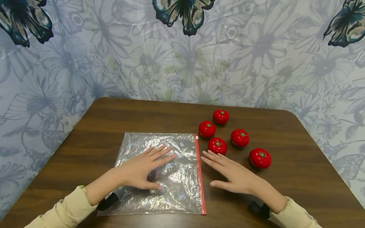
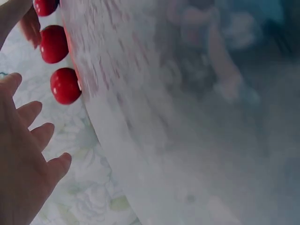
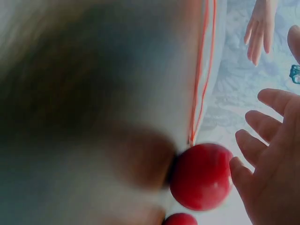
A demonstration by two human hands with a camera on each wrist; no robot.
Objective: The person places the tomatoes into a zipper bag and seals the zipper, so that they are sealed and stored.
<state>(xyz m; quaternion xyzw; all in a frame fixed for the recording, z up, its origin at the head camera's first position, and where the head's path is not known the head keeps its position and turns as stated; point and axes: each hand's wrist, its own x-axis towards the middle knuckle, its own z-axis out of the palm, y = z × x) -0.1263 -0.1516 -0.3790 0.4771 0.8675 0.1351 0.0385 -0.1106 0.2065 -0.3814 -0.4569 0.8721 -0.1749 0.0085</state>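
**Clear zip bag (image 1: 186,177) laid flat, with five red tomatoes off to the right**

So there's a brown wooden table (image 1: 285,142), and the bag is lying on it left of centre, with little flower prints on the plastic and its red zip strip (image 1: 200,177) running near to far along the right edge. The left hand (image 1: 144,169) is over the middle of the bag, fingers spread and pretty straight, thumb stuck out toward the near side. The left wrist view makes it look raised off the plastic.

The right hand (image 1: 233,175) is just right of the strip, fingers a bit apart and relaxed, thumb out to the side. Its fingertips are right by the nearest-left tomato (image 1: 217,146); can't tell if they're touching.

Two more tomatoes sit farther back, at (image 1: 207,129) and (image 1: 220,117), and the other two are off to the right, at (image 1: 240,138) and (image 1: 260,158), the last being the nearest of the lot. Floral cloth (image 1: 199,79) with big butterflies hangs behind the far edge.
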